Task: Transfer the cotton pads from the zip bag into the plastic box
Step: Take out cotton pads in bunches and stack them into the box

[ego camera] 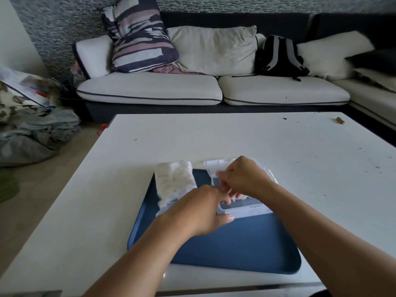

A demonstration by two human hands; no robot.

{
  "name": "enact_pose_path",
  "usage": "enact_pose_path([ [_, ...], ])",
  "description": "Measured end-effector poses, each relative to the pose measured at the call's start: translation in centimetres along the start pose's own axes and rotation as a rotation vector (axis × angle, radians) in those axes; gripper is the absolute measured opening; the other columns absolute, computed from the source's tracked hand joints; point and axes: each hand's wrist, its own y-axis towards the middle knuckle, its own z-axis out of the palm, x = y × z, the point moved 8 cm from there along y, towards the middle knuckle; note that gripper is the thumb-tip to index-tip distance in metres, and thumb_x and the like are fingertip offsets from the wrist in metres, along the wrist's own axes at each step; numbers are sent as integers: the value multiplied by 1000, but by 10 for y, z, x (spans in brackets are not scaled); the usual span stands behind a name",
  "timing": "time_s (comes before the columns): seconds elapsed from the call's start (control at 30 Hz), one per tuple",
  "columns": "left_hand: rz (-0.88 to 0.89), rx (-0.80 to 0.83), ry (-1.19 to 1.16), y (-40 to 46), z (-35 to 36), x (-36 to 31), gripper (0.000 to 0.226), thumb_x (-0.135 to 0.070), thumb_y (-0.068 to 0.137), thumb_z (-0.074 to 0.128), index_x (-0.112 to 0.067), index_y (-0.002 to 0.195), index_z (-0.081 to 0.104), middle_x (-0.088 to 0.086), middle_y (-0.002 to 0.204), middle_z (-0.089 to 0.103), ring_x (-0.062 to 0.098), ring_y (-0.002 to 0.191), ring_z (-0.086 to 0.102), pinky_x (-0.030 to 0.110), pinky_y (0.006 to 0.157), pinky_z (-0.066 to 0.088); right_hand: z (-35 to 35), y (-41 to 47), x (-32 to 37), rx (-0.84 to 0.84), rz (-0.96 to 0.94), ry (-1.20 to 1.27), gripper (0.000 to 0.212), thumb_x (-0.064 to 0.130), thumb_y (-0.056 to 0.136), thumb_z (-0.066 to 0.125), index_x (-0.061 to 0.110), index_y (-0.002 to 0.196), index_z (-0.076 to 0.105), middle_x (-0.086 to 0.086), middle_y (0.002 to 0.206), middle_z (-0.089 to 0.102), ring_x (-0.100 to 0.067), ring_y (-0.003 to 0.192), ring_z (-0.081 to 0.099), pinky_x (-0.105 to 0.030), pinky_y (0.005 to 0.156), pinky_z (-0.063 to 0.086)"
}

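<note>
— Location of the zip bag (174,183)?
— Laid on the blue tray (235,243), at ten o'clock from the left hand (199,213).

— Hands' state?
— Left thumb is pressed against the plastic box (242,207); right hand (242,179) is curled over it, grasp indeterminable.

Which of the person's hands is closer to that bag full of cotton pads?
The left hand. It lies right beside the zip bag, overlapping the bag's near end on the blue tray. The right hand is farther off, over the clear plastic box.
</note>
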Motion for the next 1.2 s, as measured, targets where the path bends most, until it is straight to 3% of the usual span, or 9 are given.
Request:
enact_pose_path([
  [0.07, 10, -5, -26, -1, -3, -2, 36, -43, 90, 70, -30, 123, 65, -10, 125, 65, 15, 95, 63, 34, 91, 53, 21, 0, -9, 174, 36, -104, 22, 17, 82, 57, 9, 63, 66, -6, 66, 74, -18, 59, 72, -19, 54, 53],
  [0.2, -23, -165, 32, -11, -37, 7, 49, -43, 74, 84, -31, 113, 59, -14, 105, 54, 14, 90, 56, 33, 81, 50, 13, 4, -14, 93, 7, -143, 25, 19, 92, 57, -1, 99, 71, -19, 101, 73, -33, 90, 70, -39, 84, 59],
  [0.33, -391, -10, 366, -40, -50, 68, 79, -56, 58, 87, -24, 117, 44, -7, 115, 56, 22, 103, 63, 33, 74, 46, 5, -19, 21, -30, -195, -137, 19, 20, 90, 59, 10, 92, 75, -7, 84, 74, -23, 79, 70, -31, 75, 57],
  [0.43, -508, 86, 384, -50, -41, 97, 55, -54, 74, 76, -21, 112, 54, -3, 109, 64, 23, 94, 63, 31, 69, 43, 24, -47, 49, 163, -318, 26, 14, 11, 85, 62, 11, 86, 76, -6, 77, 76, -18, 69, 74, -34, 74, 62],
  [0.53, -460, -34, 309, -45, -43, 95, 15, -32, 90, 57, -18, 84, 57, 0, 86, 59, 25, 81, 60, 30, 62, 38, 63, -71, 72, 374, -473, -65, 19, 10, 92, 57, 8, 90, 76, -7, 81, 75, -14, 69, 68, -28, 73, 59],
  [0.7, -339, -328, 16, -42, -69, 82, 25, -25, 93, 55, -16, 72, 46, -1, 82, 54, 22, 74, 54, 32, 60, 38, 81, -52, 80, 110, -618, -411, 14, -1, 88, 47, 9, 93, 56, 1, 74, 46, -20, 72, 47, -22, 53, 32],
  [0.83, -333, -372, -155, -41, -72, 83, 27, -24, 94, 54, -14, 70, 45, 0, 74, 53, 20, 66, 47, 30, 55, 34, 58, -32, 82, -116, -557, -328, 28, -3, 82, 56, 11, 104, 65, -4, 99, 68, -24, 87, 67, -37, 70, 55],
  [1.03, -380, -415, -249, -42, -77, 97, 26, -20, 94, 51, -13, 71, 43, 4, 70, 53, 27, 65, 50, 35, 57, 36, 40, -40, 94, -293, -513, -254, 13, 6, 82, 59, 6, 91, 68, -12, 84, 70, -34, 79, 66, -43, 64, 56],
  [1.2, -380, -450, -409, -44, -79, 106, 23, -20, 94, 51, -9, 74, 45, 7, 70, 55, 37, 70, 60, 47, 70, 56, 46, -34, 96, -274, -580, -311, 19, 3, 84, 61, 12, 100, 61, -6, 92, 67, -29, 79, 64, -43, 70, 56],
])
